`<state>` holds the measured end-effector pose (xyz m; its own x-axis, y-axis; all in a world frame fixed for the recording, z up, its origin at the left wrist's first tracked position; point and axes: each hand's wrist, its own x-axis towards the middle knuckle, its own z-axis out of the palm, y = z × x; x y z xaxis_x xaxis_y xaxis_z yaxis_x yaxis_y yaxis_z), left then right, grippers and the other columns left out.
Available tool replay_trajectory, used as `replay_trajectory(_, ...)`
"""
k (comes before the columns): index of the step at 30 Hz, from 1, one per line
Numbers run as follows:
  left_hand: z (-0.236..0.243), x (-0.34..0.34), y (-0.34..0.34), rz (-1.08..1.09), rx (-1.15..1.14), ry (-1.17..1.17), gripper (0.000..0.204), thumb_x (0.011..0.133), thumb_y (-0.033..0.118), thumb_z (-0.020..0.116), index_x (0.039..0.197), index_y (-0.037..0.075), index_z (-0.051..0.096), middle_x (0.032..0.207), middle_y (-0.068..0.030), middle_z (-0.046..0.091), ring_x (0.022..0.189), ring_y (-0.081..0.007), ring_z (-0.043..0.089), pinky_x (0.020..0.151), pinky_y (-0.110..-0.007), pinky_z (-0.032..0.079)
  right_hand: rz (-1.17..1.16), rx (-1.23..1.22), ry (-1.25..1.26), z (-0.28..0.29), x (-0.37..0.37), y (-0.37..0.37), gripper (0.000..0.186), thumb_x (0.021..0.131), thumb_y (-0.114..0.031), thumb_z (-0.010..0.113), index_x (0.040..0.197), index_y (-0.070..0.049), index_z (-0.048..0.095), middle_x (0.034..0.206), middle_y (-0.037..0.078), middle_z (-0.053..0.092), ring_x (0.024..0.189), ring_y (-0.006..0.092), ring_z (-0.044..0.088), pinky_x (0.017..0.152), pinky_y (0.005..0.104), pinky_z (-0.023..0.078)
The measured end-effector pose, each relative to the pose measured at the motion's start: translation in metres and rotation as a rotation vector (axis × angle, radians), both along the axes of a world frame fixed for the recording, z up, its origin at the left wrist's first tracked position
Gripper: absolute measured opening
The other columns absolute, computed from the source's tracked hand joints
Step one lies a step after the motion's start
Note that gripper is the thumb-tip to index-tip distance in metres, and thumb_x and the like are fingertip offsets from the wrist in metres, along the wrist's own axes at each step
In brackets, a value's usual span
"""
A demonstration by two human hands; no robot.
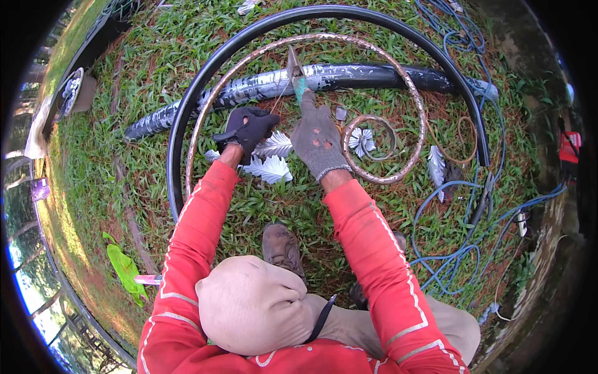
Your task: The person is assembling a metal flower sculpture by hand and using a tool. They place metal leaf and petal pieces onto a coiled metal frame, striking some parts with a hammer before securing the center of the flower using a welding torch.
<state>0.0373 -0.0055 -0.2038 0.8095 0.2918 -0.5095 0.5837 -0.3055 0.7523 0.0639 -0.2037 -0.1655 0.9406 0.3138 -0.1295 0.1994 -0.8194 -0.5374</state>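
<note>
- Right hand, grey-gloved: grips green-handled tool, seen against mottled pipe.
- Left hand, black-gloved: beside silver leaves.
- Scrolled rod on grass.

Leaf pieces on grass (cable off right).

Your grey glove: matt knit cloth, worn through. Your tool: dull metal head. Scroll: rough, mottled metal. Black arc: smooth, glossy. Leaves: ridged, shiny metal. Pipe: scuffed, patchy.

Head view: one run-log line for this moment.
black-gloved left hand: near silver leaf pieces, grip unclear | gray-gloved right hand: gripping green-handled tool | on grass: black-and-silver pipe, brown metal scroll
</note>
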Motion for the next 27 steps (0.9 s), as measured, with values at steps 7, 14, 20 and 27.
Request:
replay_trajectory(7,-0.015,0.030,0.005,-0.047,0.161,-0.103,0.041,0.102,0.043,0.079,0.090,0.004,0.087,0.074,-0.0036,0.080,0.062,-0.0123,0.070,0.062,-0.032,0.054,0.006,-0.027,0.008,-0.001,-0.011,0.004,0.073,0.104,-0.014,0.068,0.172,-0.005,0.042,0.124,0.037,0.064,0.103,0.0557,0.077,0.086,0.0614,0.064)
replay_trajectory(14,-0.055,0.044,0.026,-0.042,0.110,-0.108,0.029,0.101,0.034,0.087,0.104,0.006,0.092,0.084,-0.0021,0.084,0.069,-0.0098,0.074,0.068,-0.031,0.060,0.022,-0.016,0.027,0.004,-0.014,0.004,0.069,0.102,-0.015,0.068,0.167,-0.002,0.048,0.128,0.039,0.070,0.103,0.0567,0.078,0.094,0.0626,0.063)
replay_trajectory(20,-0.009,0.022,-0.002,-0.184,0.317,-0.093,0.038,0.104,0.033,0.082,0.121,-0.001,0.086,0.102,-0.0096,0.087,0.089,-0.0156,0.079,0.083,-0.037,0.063,0.122,0.206,0.091,0.042,0.010,-0.060,0.062,0.099,-0.015,0.070,0.157,0.003,0.057,0.114,0.037,0.078,0.105,0.0541,0.078,0.094,0.0590,0.062)
replay_trajectory(27,-0.005,-0.023,-0.035,-0.520,0.238,-0.239,0.033,0.105,0.026,0.077,0.123,-0.001,0.084,0.110,-0.0203,0.087,0.101,-0.0318,0.084,0.094,-0.043,0.064,0.237,0.122,-0.192,0.138,0.001,-0.241,0.068,0.100,-0.011,0.077,0.162,0.003,0.056,0.121,0.035,0.078,0.110,0.0483,0.081,0.094,0.0518,0.064)
